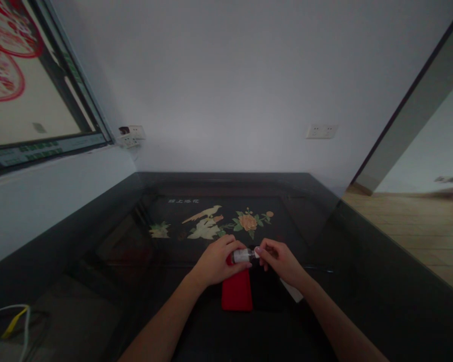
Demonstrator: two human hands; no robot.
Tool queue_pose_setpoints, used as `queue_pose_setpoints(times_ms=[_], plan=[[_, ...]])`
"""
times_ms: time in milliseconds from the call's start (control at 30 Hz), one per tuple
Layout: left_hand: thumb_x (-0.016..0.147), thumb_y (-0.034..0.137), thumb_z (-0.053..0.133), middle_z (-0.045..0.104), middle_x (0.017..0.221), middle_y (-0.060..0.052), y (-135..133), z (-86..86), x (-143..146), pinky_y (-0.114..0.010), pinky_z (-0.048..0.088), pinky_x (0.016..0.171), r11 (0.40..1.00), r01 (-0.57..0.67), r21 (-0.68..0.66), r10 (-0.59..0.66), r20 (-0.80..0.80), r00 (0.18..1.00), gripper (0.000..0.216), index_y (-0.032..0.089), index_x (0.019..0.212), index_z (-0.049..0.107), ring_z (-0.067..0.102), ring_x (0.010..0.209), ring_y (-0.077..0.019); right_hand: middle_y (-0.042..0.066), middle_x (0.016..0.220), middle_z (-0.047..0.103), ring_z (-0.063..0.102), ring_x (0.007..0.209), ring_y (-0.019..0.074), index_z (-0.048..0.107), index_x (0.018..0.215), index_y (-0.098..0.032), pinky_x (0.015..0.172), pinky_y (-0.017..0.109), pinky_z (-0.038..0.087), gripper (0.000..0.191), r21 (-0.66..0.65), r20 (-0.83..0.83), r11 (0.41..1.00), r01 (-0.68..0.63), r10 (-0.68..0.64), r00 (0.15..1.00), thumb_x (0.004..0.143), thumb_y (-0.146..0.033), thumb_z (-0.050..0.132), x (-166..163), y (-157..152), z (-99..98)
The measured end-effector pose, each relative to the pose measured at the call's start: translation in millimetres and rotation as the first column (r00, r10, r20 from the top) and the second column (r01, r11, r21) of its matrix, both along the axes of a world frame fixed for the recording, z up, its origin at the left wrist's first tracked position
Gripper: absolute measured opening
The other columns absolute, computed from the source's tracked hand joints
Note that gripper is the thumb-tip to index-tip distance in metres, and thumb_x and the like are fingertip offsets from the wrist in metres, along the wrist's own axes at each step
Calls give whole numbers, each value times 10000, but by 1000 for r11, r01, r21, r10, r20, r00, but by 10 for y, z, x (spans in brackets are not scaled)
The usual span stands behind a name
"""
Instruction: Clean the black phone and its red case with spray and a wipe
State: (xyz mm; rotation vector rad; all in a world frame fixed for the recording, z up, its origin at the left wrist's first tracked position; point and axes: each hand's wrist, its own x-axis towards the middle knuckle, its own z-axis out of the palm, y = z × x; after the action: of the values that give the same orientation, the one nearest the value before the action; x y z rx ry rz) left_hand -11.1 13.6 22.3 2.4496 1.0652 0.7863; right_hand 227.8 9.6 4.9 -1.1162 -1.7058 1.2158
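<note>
My left hand (221, 260) is closed round a small clear bottle (242, 255) with a whitish label, held tilted on its side. The bottle's neck points right, toward my right hand (278, 259). With thumb and fingers, my right hand pinches the white cap (257, 252) at the neck end; whether the cap is loose from the neck I cannot tell. Below my left hand lies a flat red case-like object (237, 292) on the dark table. Under my right wrist a white flat piece (292, 290) shows in part.
The glossy black table (347, 311) bears a bird-and-flower picture (207, 221). At the lower left lie a white cable (27, 327) and a yellow strip (13, 324). Wall sockets (322, 131) sit on the wall behind, and a window (33, 90) is at the left.
</note>
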Motion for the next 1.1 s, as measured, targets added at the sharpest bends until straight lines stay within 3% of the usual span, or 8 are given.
queue_pose_setpoints(times_ms=[200, 333, 433, 567, 733, 833, 967, 1100], plan=[[898, 520, 682, 639, 1010, -61, -2, -11, 8, -322, 495, 843, 1000, -1, -15, 1, 12, 1000, 357, 238, 1117, 682, 615, 945, -217, -6, 685, 620, 572, 570, 132, 673, 995, -208, 547, 241, 425, 436, 103, 14, 995, -11, 9, 1000, 1035, -559, 417, 2, -39, 62], [911, 499, 669, 639, 999, -57, 8, -10, -6, -321, 494, 831, 999, -22, -33, 23, 13, 1000, 321, 236, 1095, 680, 615, 921, -211, 31, 879, 683, 649, 718, 170, 620, 1183, -243, 502, 216, 442, 366, 40, -38, 999, -27, 28, 999, 966, -535, 583, 9, -57, 111], [911, 502, 669, 640, 992, -56, 8, -1, -13, -318, 493, 819, 999, -26, -43, 27, 15, 1000, 311, 231, 1062, 681, 616, 913, -210, 51, 949, 706, 677, 767, 185, 641, 1122, -235, 538, 231, 485, 329, 45, -12, 998, -45, 46, 999, 929, -502, 654, 2, -60, 134], [898, 496, 689, 641, 990, -54, 4, -2, -9, -313, 491, 824, 999, 0, -41, 1, 15, 1000, 322, 232, 1081, 682, 621, 917, -207, 14, 787, 686, 646, 658, 158, 671, 952, -218, 574, 247, 481, 292, 40, 41, 999, -25, 24, 999, 933, -509, 650, -3, -42, 107], [910, 487, 675, 646, 1000, -55, -3, -3, 2, -321, 496, 834, 999, 18, -48, -17, 21, 1000, 319, 240, 1112, 680, 626, 924, -207, 7, 611, 628, 596, 565, 152, 666, 733, -192, 567, 259, 455, 501, 23, 70, 998, -56, 54, 996, 993, -587, 499, 8, -31, 33], [914, 492, 667, 651, 998, -55, -9, 11, 1, -328, 499, 839, 999, 3, -54, -1, 28, 1000, 320, 239, 1108, 683, 625, 916, -207, 19, 679, 656, 602, 572, 145, 698, 855, -194, 523, 240, 442, 510, 42, 37, 999, -16, 14, 999, 1025, -583, 416, 15, -34, 27], [917, 496, 659, 653, 988, -57, -5, 16, -8, -330, 500, 833, 998, -24, -55, 26, 33, 999, 306, 232, 1070, 688, 627, 914, -211, 61, 1037, 708, 682, 811, 188, 643, 1204, -254, 546, 233, 515, 379, 26, -29, 1000, 7, -6, 1000, 941, -526, 620, 16, -29, 68], [909, 473, 674, 653, 979, -52, 5, -10, -14, -319, 497, 816, 999, -32, -44, 33, 27, 999, 279, 234, 1052, 687, 629, 909, -207, 61, 1008, 723, 675, 792, 185, 689, 1106, -238, 588, 253, 535, 309, 77, 31, 997, -7, 5, 1000, 903, -471, 690, 2, -29, 90]])
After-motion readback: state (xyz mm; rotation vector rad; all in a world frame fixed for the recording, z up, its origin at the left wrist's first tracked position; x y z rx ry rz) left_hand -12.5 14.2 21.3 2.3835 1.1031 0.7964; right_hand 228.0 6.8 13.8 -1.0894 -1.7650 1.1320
